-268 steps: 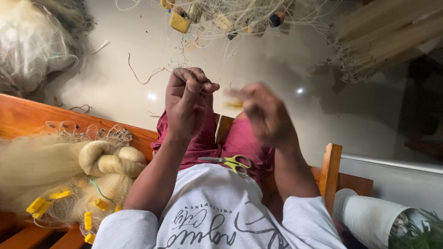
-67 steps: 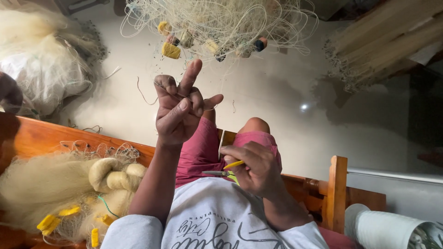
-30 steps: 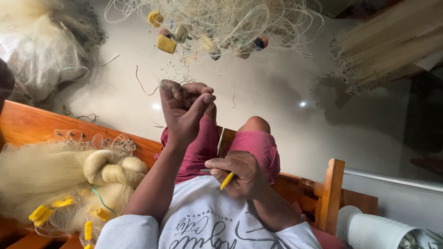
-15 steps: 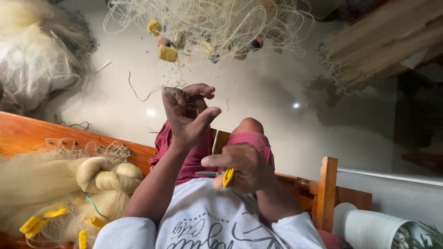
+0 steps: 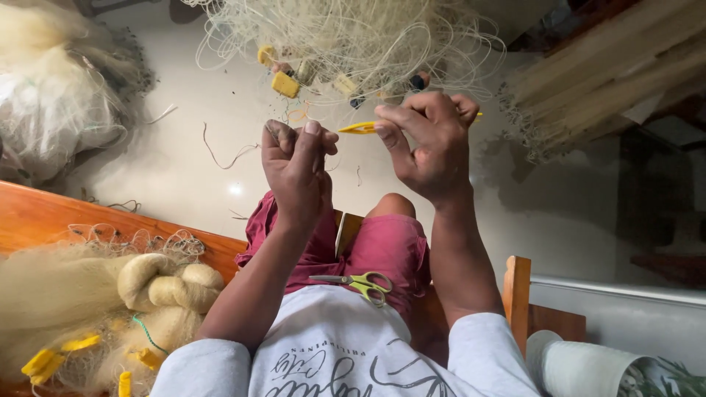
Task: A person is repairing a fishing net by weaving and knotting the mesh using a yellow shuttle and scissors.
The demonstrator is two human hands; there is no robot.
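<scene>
The fine line could slip out of my pinch if I ease my fingers, and I judge the pointed tip of the yellow netting needle (image 5: 365, 128) could snag the wrong loop in the tangled net (image 5: 346, 40) lying on the floor just beyond my hands, since the strands there are so loose and crowded. The scissors (image 5: 358, 283) resting on my lap could also slide off if I shift my knees. My left hand (image 5: 296, 167) is clenched almost shut, thumb pressed against the curled fingers, pinching what I take to be thin twine, too fine to see clearly. My right hand (image 5: 430, 143) is closed around the needle, which pokes out to the left towards my left hand, its tip just beside my left thumb. To my near left a bundled pale net with yellow floats (image 5: 77, 342) sits on the wooden bench (image 5: 44, 217).
</scene>
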